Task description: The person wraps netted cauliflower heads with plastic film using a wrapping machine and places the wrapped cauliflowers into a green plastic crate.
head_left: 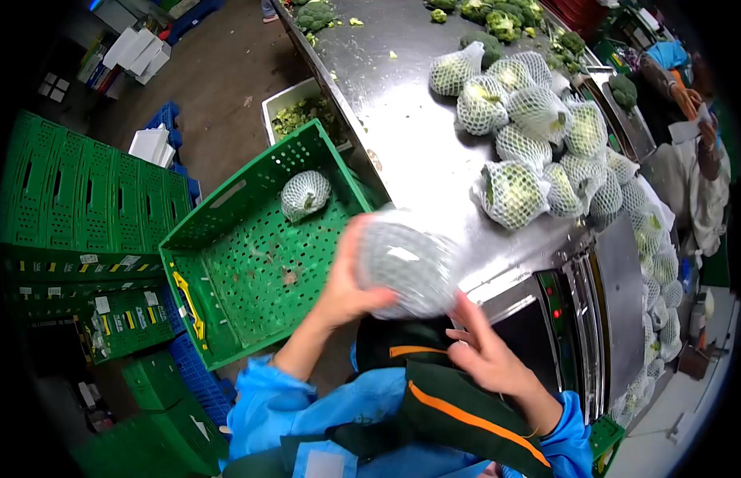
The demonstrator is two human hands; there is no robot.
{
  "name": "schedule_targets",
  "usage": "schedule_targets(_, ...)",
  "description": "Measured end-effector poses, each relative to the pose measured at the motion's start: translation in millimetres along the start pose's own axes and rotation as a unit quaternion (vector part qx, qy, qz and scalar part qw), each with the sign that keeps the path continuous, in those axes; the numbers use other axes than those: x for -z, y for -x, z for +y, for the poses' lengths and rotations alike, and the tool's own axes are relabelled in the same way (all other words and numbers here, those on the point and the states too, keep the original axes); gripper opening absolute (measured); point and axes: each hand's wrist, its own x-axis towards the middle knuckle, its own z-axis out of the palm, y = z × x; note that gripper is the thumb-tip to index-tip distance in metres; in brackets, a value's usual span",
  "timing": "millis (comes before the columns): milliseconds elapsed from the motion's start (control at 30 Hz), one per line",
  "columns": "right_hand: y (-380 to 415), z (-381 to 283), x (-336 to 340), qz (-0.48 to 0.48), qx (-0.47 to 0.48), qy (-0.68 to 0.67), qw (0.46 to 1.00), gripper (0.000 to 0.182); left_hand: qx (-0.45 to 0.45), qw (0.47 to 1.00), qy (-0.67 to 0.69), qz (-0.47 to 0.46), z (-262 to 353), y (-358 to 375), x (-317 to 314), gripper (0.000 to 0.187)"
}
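My left hand (pixel 343 279) is wrapped round the side of a broccoli head in a white foam net and shiny clear film (pixel 410 263), held in front of me and smeared by motion. At its lower right edge, the fingertips of my right hand (pixel 490 354) touch or nearly touch the wrapping; the fingers are apart. Left of my hands, a green perforated crate (pixel 251 275) holds one net-wrapped broccoli head (pixel 305 195) near its far side. Several more net-covered broccoli heads (pixel 514 191) are piled on the steel table (pixel 410 143) ahead to the right.
A wrapping machine with a dark plate (pixel 514 327) stands right of my hands. Loose broccoli (pixel 502 24) lies at the table's far end. A white bin of trimmings (pixel 303 115) sits beyond the crate. Green crates (pixel 92 183) are stacked left. A co-worker's hands (pixel 689 103) show far right.
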Motion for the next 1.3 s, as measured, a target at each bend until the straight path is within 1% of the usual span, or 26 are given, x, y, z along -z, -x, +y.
schedule_targets(33,-11,-11,-2,-0.039,0.016,0.100,0.994,0.075,0.030,0.987,0.095,0.128,-7,7,22,0.102)
schedule_targets(67,-26,-26,-3,-0.097,0.073,0.183,0.976,0.069,0.039,0.974,0.081,0.206,-13,8,45,0.099)
schedule_targets(133,-50,-42,-19,-0.278,0.100,0.157,0.942,0.058,0.084,0.945,0.030,0.314,-52,15,108,0.095)
schedule_targets(167,-59,-56,-29,-0.397,0.018,0.084,0.914,0.050,0.117,0.933,-0.006,0.341,-84,16,140,0.093)
schedule_targets(233,-75,-62,-46,-0.470,0.061,-0.023,0.880,0.034,0.220,0.907,-0.121,0.339,-119,13,163,0.093)
schedule_targets(300,-91,-70,-48,-0.500,0.016,-0.069,0.863,0.027,0.236,0.904,-0.040,0.353,-176,5,175,0.095)
schedule_targets(367,-105,-87,-51,-0.537,-0.027,-0.095,0.838,0.027,0.202,0.922,-0.040,0.327,-197,-19,160,0.097)
schedule_targets(400,-112,-103,-59,-0.557,-0.046,-0.097,0.823,0.031,0.151,0.944,-0.098,0.277,-208,-32,161,0.099)
schedule_targets(433,-116,-109,-70,-0.560,-0.024,-0.137,0.816,0.035,0.096,0.957,-0.157,0.223,-222,-43,161,0.101)
schedule_targets(500,-116,-115,-100,-0.545,0.060,-0.249,0.798,0.040,0.074,0.916,-0.328,0.218,-237,-54,171,0.104)
schedule_targets(567,-111,-109,-110,-0.583,0.067,-0.352,0.729,0.041,0.053,0.872,-0.441,0.207,-245,-56,177,0.104)
schedule_targets(633,-112,-98,-106,-0.682,-0.059,-0.417,0.599,0.038,0.006,0.860,-0.462,0.219,-253,-43,189,0.104)
schedule_targets(700,-121,-84,-78,-0.642,-0.069,-0.336,0.686,0.037,0.011,0.884,-0.334,0.327,-250,-38,215,0.104)
schedule_targets(767,-125,-60,-42,-0.595,-0.085,-0.257,0.757,0.037,0.159,0.777,-0.251,0.555,-214,-56,236,0.104)
schedule_targets(800,-124,-47,-23,-0.467,-0.078,-0.169,0.865,0.029,0.211,0.774,-0.204,0.561,-210,-63,260,0.105)
schedule_targets(833,-128,-30,-7,-0.324,-0.067,-0.072,0.941,0.021,0.260,0.766,-0.156,0.566,-206,-74,276,0.106)
schedule_targets(867,-135,3,-3,-0.072,0.029,0.118,0.990,0.027,0.286,0.807,0.048,0.515,-172,-89,253,0.107)
schedule_targets(900,-151,42,15,0.107,0.133,0.326,0.930,0.043,0.288,0.828,-0.021,0.481,-189,-98,264,0.106)
schedule_targets(967,-154,94,20,0.241,0.089,0.396,0.882,0.049,0.290,0.854,-0.162,0.400,-240,-121,290,0.103)
schedule_targets(1000,-153,97,18,0.141,0.070,0.380,0.912,0.050,0.262,0.889,-0.046,0.372,-208,-127,265,0.098)
schedule_targets(1033,-153,101,13,0.041,0.051,0.355,0.933,0.051,0.273,0.893,-0.015,0.359,-201,-127,260,0.098)
schedule_targets(1100,-150,111,-3,-0.014,0.051,0.522,0.852,0.041,0.327,0.882,-0.025,0.338,-187,-125,249,0.097)
schedule_targets(1167,-160,111,3,0.010,0.045,0.469,0.882,0.035,0.325,0.874,-0.114,0.344,-215,-126,270,0.100)
schedule_targets(1233,-172,84,36,0.095,-0.037,0.218,0.971,0.034,0.325,0.840,-0.231,0.368,-241,-118,291,0.104)
schedule_targets(1267,-173,79,54,0.230,0.037,0.254,0.939,0.037,0.324,0.809,-0.295,0.392,-254,-114,295,0.106)
schedule_targets(1300,-175,73,84,0.346,0.145,0.385,0.844,0.041,0.318,0.774,-0.353,0.420,-260,-121,294,0.109)
